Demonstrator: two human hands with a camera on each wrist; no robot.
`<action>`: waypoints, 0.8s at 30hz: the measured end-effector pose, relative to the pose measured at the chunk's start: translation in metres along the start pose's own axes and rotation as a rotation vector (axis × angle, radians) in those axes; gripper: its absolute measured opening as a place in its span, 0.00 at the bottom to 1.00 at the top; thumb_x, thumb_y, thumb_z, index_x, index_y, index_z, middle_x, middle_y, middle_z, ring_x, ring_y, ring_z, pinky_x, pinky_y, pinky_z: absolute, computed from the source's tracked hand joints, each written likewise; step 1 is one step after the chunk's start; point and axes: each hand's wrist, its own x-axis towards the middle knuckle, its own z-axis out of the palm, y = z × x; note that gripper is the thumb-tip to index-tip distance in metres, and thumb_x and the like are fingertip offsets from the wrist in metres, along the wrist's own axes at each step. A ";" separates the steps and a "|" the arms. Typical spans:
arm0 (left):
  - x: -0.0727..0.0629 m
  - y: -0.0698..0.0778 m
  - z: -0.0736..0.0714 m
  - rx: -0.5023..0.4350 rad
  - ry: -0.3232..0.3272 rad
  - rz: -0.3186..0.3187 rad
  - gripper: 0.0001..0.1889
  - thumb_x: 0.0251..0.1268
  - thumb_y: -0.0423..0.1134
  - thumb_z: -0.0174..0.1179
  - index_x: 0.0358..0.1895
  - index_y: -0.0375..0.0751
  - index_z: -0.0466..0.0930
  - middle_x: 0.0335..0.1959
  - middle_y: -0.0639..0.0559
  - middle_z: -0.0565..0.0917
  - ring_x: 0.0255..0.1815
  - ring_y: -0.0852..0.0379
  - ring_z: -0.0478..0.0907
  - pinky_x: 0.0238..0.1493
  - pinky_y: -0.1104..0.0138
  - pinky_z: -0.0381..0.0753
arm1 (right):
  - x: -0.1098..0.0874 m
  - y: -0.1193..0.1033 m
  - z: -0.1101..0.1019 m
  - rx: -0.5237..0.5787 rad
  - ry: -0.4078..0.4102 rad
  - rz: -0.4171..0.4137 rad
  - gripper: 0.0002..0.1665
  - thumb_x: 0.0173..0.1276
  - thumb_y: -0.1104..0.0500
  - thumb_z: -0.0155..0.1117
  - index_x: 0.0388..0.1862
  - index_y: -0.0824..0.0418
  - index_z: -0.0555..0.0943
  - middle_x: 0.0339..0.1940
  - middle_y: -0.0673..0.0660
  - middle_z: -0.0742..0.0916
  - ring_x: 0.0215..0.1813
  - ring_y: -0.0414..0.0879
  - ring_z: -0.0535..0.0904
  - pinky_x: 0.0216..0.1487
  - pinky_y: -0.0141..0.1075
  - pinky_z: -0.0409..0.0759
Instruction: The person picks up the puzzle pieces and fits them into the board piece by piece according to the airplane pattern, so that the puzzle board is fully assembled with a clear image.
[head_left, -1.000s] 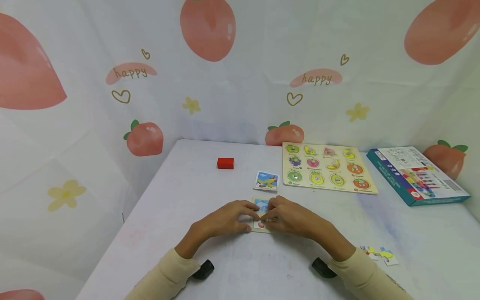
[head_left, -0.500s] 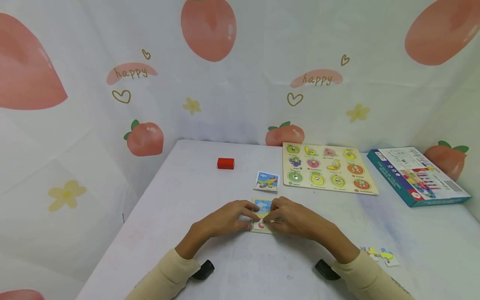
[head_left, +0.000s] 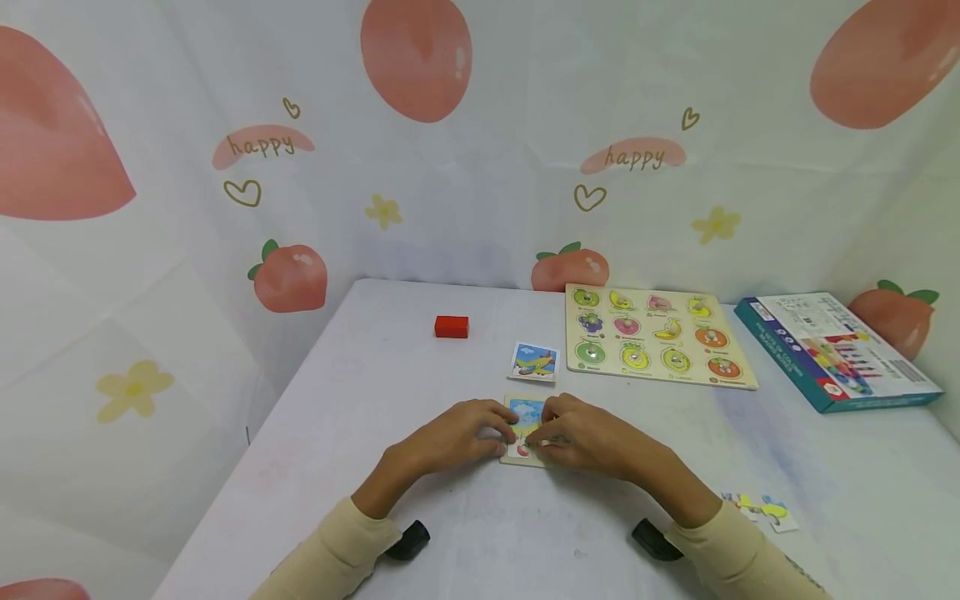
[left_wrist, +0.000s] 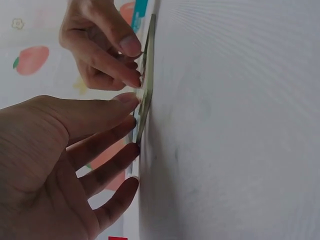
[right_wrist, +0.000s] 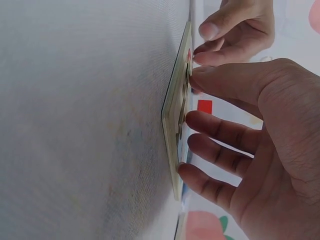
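In the head view a small wooden jigsaw board [head_left: 517, 461] lies mid-table, its picture showing blue sky and something red low down. My left hand [head_left: 461, 435] rests its fingertips along the board's left side, fingers spread and slightly bent. From the right, my right hand [head_left: 588, 437] pinches a jigsaw piece [right_wrist: 184, 97] between thumb and index finger, low over the board; its other fingertips touch the board in the right wrist view. The right hand hides much of the board. Just behind lies a picture card [head_left: 534, 362] with a yellow airplane.
Joined jigsaw pieces [head_left: 763, 511] lie at the front right, beside the right sleeve. A red block [head_left: 452, 327] stands behind and left. A fruit peg puzzle [head_left: 652, 377] and a teal-edged box [head_left: 840, 404] occupy the back right.
My right hand has shifted very slightly to the right, and its fingertips have moved a little at the board. The left fingers have drawn back slightly. The surrounding things stay put.
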 end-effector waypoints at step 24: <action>-0.001 0.001 -0.002 0.092 -0.025 0.104 0.13 0.71 0.32 0.69 0.55 0.44 0.92 0.56 0.56 0.87 0.60 0.57 0.79 0.66 0.61 0.76 | 0.000 -0.001 0.001 -0.015 -0.014 0.023 0.11 0.74 0.55 0.72 0.52 0.47 0.93 0.45 0.45 0.83 0.48 0.38 0.75 0.49 0.34 0.81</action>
